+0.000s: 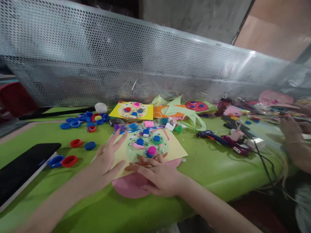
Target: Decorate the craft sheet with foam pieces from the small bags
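A pale yellow sheet (178, 151) carries a craft picture with blue and pink bottle caps, green sprigs and brown strips. My left hand (107, 160) is at the sheet's left edge, fingers spread, holding nothing. Across the bottom of the picture lies my right hand (159, 176), its fingers apart and resting by the brown strips (141, 160). A pink paper piece (131, 186) sticks out from under the sheet, partly beneath my right hand.
Blue and red rings (69, 160) and a black phone-like slab (26, 168) lie at left. Behind is a yellow card (114, 111) before a perforated metal screen (109, 64). At right are a glue gun (213, 137), cables and another person's hand (291, 136).
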Motion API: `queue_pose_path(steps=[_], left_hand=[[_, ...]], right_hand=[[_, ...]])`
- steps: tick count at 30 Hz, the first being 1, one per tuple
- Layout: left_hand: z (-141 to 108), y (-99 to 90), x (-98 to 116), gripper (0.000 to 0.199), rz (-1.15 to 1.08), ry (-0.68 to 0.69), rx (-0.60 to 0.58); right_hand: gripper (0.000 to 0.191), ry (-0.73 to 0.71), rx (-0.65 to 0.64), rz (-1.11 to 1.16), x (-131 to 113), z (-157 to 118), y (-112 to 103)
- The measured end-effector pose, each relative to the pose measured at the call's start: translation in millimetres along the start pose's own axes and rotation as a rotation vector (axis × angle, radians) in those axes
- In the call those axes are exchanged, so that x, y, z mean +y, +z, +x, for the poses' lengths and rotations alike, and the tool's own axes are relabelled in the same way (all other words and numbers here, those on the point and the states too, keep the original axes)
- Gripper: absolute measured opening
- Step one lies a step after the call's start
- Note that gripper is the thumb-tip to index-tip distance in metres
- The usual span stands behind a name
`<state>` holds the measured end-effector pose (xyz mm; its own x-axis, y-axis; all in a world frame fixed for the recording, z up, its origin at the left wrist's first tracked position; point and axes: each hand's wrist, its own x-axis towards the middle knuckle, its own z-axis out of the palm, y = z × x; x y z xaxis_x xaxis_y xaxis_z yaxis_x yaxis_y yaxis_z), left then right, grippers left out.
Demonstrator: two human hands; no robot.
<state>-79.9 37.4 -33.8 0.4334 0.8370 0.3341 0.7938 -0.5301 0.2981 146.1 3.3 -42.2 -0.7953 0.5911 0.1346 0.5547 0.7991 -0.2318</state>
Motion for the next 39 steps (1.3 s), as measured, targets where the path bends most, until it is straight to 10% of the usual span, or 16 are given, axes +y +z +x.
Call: queue_pose_path(steps=[7, 39], left_hand=[[66, 29.8, -23, 0.051, -0.015, 0.109, -0.023], [66, 60.9, -53, 0.05, 0.001, 0.16, -0.015]], right_hand=[[0.055, 0.023, 0.031, -0.058, -1, 2, -1], [0.063, 0.148, -0.014, -0.038, -11, 8, 2]])
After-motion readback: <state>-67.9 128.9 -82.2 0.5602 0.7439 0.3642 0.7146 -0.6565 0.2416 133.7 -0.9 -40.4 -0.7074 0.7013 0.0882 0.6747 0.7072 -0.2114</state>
